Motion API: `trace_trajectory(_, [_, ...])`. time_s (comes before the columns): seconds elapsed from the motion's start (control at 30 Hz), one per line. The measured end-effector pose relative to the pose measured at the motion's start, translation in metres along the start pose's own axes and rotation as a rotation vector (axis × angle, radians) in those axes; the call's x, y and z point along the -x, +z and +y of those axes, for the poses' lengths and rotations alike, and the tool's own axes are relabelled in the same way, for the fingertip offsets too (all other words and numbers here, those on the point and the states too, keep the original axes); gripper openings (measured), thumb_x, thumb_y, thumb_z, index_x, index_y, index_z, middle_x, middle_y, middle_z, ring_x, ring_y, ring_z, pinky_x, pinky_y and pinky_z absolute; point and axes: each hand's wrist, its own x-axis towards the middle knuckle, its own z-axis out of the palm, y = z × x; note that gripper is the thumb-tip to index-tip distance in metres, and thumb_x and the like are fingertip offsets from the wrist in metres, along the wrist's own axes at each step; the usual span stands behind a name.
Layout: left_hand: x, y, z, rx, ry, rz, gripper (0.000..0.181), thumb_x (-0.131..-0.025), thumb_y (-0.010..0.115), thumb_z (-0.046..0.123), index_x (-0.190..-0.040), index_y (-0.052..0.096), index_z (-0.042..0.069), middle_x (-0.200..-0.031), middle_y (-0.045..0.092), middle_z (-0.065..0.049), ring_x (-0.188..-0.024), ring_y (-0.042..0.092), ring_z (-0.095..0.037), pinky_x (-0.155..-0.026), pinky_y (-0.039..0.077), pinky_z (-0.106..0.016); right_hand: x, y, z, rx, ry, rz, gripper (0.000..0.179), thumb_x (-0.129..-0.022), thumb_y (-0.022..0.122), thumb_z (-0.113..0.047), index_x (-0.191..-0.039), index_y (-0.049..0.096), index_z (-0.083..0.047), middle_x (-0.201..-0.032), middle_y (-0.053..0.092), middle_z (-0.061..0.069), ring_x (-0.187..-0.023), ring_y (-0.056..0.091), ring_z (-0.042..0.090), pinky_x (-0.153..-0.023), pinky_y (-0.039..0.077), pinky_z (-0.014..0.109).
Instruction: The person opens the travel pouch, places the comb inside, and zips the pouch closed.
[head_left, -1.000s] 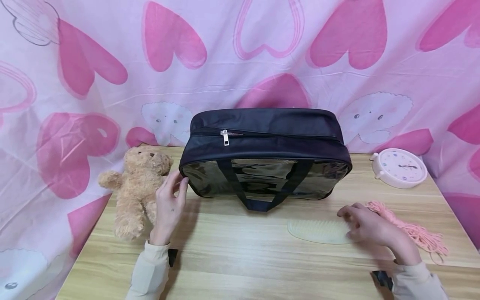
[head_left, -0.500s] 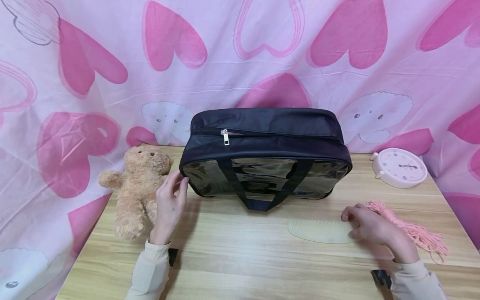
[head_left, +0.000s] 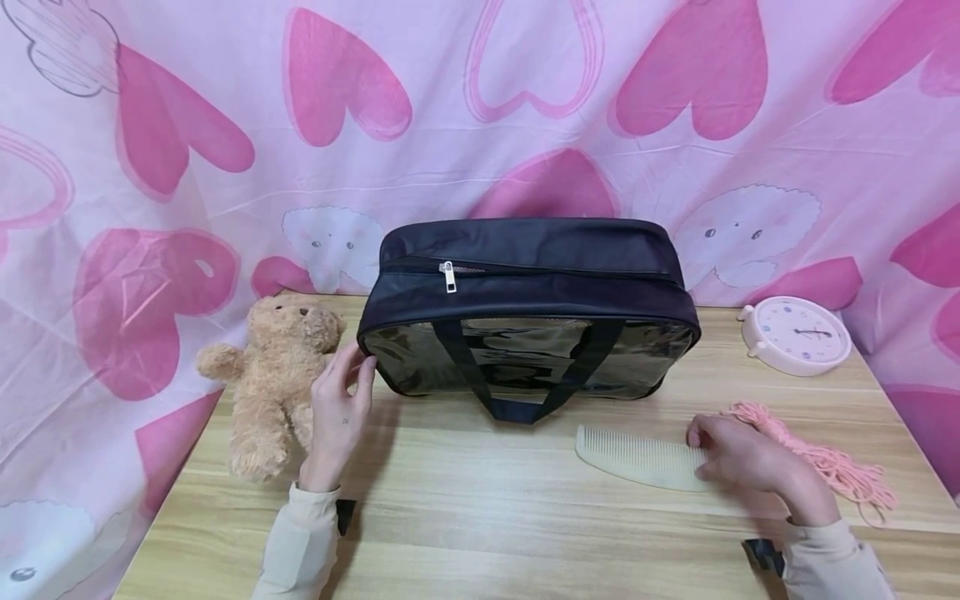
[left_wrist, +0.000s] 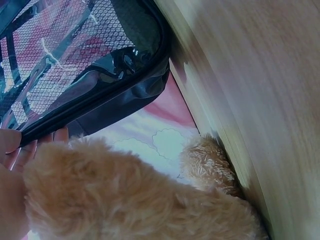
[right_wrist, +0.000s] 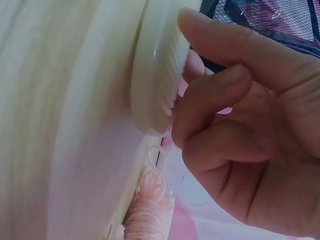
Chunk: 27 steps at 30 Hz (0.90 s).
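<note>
A black zip bag (head_left: 540,293) with see-through sides and a drooping strap handle stands at the middle back. At its left edge my left hand (head_left: 341,408) pinches the rim, thumb in front and fingers behind in the left wrist view. My right hand (head_left: 753,454) pinches a pale cream comb (head_left: 637,460) by its right end, in front of the bag. The comb's left end looks tipped up from the table, teeth towards the bag. In the right wrist view the thumb lies against the comb (right_wrist: 159,70), with the other fingers curled behind it.
A tan teddy bear (head_left: 277,375) lies beside my left hand. Pink yarn (head_left: 825,462) lies to the right, partly behind my right hand. A pink-white alarm clock (head_left: 798,333) sits at the back right. A heart-print curtain (head_left: 540,75) hangs behind the wooden table (head_left: 480,517).
The comb has gone from lying flat to tilted, its left end raised in my right hand's hold. My right hand shifted slightly right; the left hand and bag stayed put.
</note>
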Motion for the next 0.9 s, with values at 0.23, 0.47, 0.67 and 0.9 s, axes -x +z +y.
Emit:
trace_trajectory(0.23, [0.0,0.002,0.001,0.009,0.014,0.007,0.024,-0.087,0.061,-0.009,-0.11,0.064,-0.003,-0.095,0.067,-0.015,-0.087,0.063,-0.022,-0.08,0.053,-0.017,0.002,-0.007,-0.002,-0.029,-0.052,0.06,0.027,-0.072,0.071,0.003,-0.092,0.058,-0.01,-0.084,0.056,-0.004,-0.075,0.05,0.007,-0.063,0.047,0.025])
trace_trajectory(0.47, [0.0,0.0,0.003,0.042,0.026,0.025,0.026,-0.085,0.063,-0.012,-0.109,0.066,-0.002,-0.094,0.067,-0.015,-0.086,0.064,-0.021,-0.078,0.053,-0.017,0.008,-0.017,-0.005,-0.129,-0.139,0.213,0.022,-0.08,0.068,0.007,-0.092,0.064,-0.011,-0.085,0.064,0.004,-0.057,0.051,0.0,-0.041,0.046,0.023])
trace_trajectory(0.67, [0.001,0.0,0.001,0.034,0.007,0.012,0.026,-0.086,0.062,-0.01,-0.111,0.065,-0.002,-0.096,0.067,-0.015,-0.088,0.063,-0.021,-0.079,0.053,-0.017,0.01,-0.019,-0.011,-0.215,-0.126,0.251,0.021,-0.082,0.066,0.009,-0.092,0.064,-0.01,-0.082,0.063,0.005,-0.041,0.039,-0.004,-0.03,0.038,0.02])
trace_trajectory(0.9, [0.0,0.0,0.0,0.029,0.006,0.008,0.026,-0.087,0.062,-0.009,-0.111,0.065,-0.002,-0.097,0.067,-0.015,-0.088,0.063,-0.021,-0.079,0.053,-0.017,0.011,-0.022,-0.015,-0.184,-0.156,0.354,0.023,-0.079,0.069,0.01,-0.092,0.067,-0.008,-0.084,0.066,0.003,-0.042,0.038,-0.004,-0.03,0.036,0.019])
